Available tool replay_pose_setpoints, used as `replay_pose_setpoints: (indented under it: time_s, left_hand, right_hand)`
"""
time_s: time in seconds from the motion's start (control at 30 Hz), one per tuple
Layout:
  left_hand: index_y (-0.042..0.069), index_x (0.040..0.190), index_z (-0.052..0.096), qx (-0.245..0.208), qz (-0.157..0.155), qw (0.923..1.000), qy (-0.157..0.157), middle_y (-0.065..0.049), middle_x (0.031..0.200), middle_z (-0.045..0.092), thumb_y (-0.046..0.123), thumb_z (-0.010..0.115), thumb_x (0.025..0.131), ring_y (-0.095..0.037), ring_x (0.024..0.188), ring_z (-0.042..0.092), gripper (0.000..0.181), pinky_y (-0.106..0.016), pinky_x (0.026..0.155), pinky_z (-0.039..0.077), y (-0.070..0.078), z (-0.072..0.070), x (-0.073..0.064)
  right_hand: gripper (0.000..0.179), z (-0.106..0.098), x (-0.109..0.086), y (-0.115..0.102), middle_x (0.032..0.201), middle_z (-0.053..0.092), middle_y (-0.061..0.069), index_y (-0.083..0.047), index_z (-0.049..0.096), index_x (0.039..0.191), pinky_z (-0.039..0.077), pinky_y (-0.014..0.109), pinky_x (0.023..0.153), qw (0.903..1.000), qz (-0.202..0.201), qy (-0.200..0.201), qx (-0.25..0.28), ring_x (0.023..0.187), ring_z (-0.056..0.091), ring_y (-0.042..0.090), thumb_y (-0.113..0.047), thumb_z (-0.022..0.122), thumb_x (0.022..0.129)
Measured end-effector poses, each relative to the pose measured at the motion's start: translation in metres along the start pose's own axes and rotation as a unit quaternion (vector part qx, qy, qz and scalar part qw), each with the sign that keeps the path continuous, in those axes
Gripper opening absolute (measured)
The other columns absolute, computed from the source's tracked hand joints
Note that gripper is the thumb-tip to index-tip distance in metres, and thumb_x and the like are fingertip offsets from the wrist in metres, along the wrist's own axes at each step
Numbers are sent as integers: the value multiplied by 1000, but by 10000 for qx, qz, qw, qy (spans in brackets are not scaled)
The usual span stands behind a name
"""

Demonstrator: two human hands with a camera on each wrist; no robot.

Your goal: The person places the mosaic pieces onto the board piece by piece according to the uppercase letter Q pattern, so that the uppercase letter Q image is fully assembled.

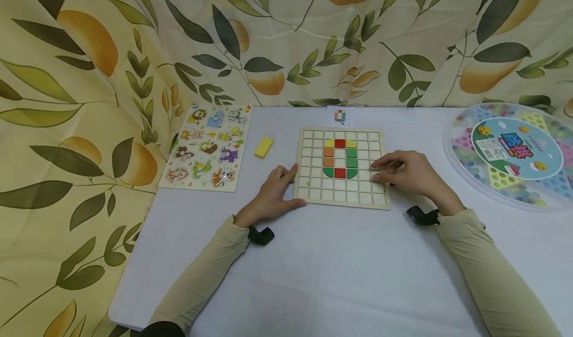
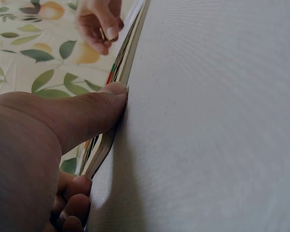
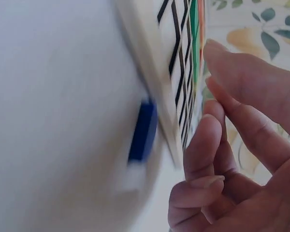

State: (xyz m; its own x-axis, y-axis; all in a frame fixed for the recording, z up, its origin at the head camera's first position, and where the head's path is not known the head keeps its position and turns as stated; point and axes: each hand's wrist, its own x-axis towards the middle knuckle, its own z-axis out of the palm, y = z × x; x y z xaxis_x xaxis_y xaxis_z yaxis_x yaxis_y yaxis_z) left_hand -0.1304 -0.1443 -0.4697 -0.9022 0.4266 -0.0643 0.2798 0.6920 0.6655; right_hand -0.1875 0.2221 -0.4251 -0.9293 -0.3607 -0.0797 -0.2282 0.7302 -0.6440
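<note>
A wooden grid board point(image 1: 309, 190) lies flat at the table's centre. On it, red, orange, green and yellow tiles point(image 1: 340, 173) form a rounded ring. My left hand point(image 1: 273, 195) touches the board's near left corner, its thumb against the front edge and its index finger along the left side. Over the right edge hovers my right hand point(image 1: 405, 172), thumb and index fingertips apart with nothing visible between them. A blurred dark blue piece point(image 3: 143, 131) shows beside the board's edge in the right wrist view; in the head view it is hidden.
A small pattern card point(image 1: 340, 117) stands behind the board. A yellow block point(image 1: 264, 148) and an animal puzzle board point(image 1: 185, 170) lie to the left. At the right is a round clear case point(image 1: 517, 143) with colourful contents.
</note>
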Motion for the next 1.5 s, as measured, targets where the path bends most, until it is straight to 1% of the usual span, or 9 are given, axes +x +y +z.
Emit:
replay_pose_setpoints:
  time_s: [0.13, 0.27, 0.4, 0.53, 0.8, 1.0, 1.1, 1.3, 1.5]
  left_hand:
    - [1, 167, 23, -6, -47, 10000, 9, -12, 119, 46, 32, 85, 92, -20, 103, 38, 102, -28, 84, 32, 1, 0, 0]
    - [1, 167, 23, -5, -43, 10000, -12, -12, 119, 46, 32, 84, 93, -20, 103, 38, 102, -28, 84, 32, 0, 1, 0]
    - [1, 167, 23, 32, -36, 10000, -26, -12, 119, 46, 32, 85, 93, -20, 103, 38, 102, -29, 85, 32, 0, 1, 0]
    - [1, 167, 23, 22, -37, 10000, -29, -13, 120, 46, 32, 85, 92, -21, 103, 38, 103, -29, 85, 32, 0, 0, 0]
    - [2, 168, 22, 2, -49, 10000, -29, -13, 120, 46, 33, 85, 92, -21, 104, 39, 103, -30, 86, 33, -1, 0, 1]
    - [2, 168, 22, -3, -49, 10000, -31, -11, 121, 46, 34, 85, 92, -20, 104, 38, 103, -29, 86, 32, -3, 1, 1]
    - [2, 168, 22, 1, -28, 10000, -29, -12, 120, 46, 34, 85, 92, -20, 105, 38, 103, -29, 86, 32, -3, 1, 1]
    - [2, 168, 22, 6, -58, 10000, -34, -12, 120, 46, 33, 84, 93, -20, 104, 38, 102, -29, 86, 32, -2, 1, 2]
    - [2, 168, 23, -1, -54, 10000, -18, -12, 121, 46, 33, 84, 93, -20, 104, 38, 102, -29, 86, 32, -2, 1, 1]
  right_hand:
    - [30, -13, -10, 10, 93, 75, 4, -12, 82, 113, 43, 24, 69, 9998, -45, 51, -178, 80, 61, 8, -26, 89, 88]
    - [33, -22, -21, 19, 96, 76, 5, -12, 81, 115, 43, 24, 69, 9995, 51, 40, -301, 79, 60, 4, -28, 89, 88]
    - [34, -26, -31, 27, 102, 78, 7, -11, 81, 116, 43, 24, 69, 9989, 86, -1, -452, 79, 59, 2, -27, 90, 87]
    - [32, -23, -36, 33, 101, 78, 7, -9, 81, 115, 44, 24, 69, 9986, 44, -49, -517, 78, 58, 5, -24, 89, 88]
    - [28, -13, -34, 31, 97, 75, 5, -7, 80, 113, 44, 24, 69, 9989, -9, -53, -473, 81, 58, 14, -21, 87, 90]
    - [17, -7, -32, 30, 85, 72, 0, -11, 81, 102, 44, 25, 66, 9974, -272, 205, -639, 73, 56, 6, -19, 87, 89]
    - [12, -6, -32, 29, 82, 70, -1, -10, 79, 99, 44, 26, 66, 9969, -381, 237, -654, 72, 55, 5, -17, 86, 91]
    - [8, -5, -31, 27, 83, 70, 1, -6, 76, 100, 43, 28, 68, 9962, -387, 190, -759, 74, 54, 12, -14, 76, 99]
    - [18, -5, -32, 28, 86, 71, 6, -2, 73, 105, 42, 31, 69, 9970, -195, 261, -709, 76, 54, 18, -16, 63, 108]
